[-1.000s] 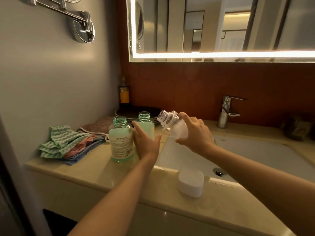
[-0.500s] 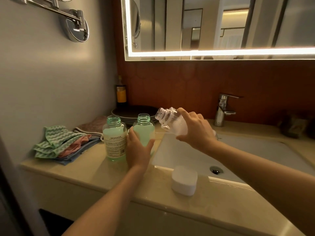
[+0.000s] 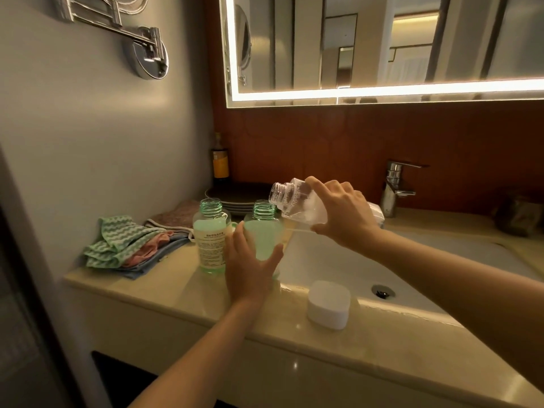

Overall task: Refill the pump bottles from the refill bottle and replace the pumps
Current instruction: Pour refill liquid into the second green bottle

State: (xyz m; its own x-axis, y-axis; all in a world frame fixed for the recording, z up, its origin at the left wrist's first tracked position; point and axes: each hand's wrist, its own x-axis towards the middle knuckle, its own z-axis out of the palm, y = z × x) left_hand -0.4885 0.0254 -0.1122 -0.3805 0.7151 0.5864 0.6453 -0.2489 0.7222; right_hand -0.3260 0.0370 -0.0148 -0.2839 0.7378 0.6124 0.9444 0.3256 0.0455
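Beige polished stone countertop (image 3: 176,290) ran across the lower frame, with a smooth white basin (image 3: 323,260) sunk at centre right. Above it, the right hand (image 3: 344,213) gripped a clear plastic bottle (image 3: 297,204), tilted with its threaded mouth just over the open-necked translucent green bottle (image 3: 265,234) at centre. The left hand (image 3: 250,269) clasped that bottle's lower body. A labelled green bottle (image 3: 210,240) stood just left, also open.

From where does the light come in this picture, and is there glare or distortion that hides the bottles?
Head view: the light comes from the overexposed strip along the mirror; head view: small glare spots on the counter edge; head view: the wide lens bows the mirror frame; head view: the clear bottle and green bottles are dim but sharp.
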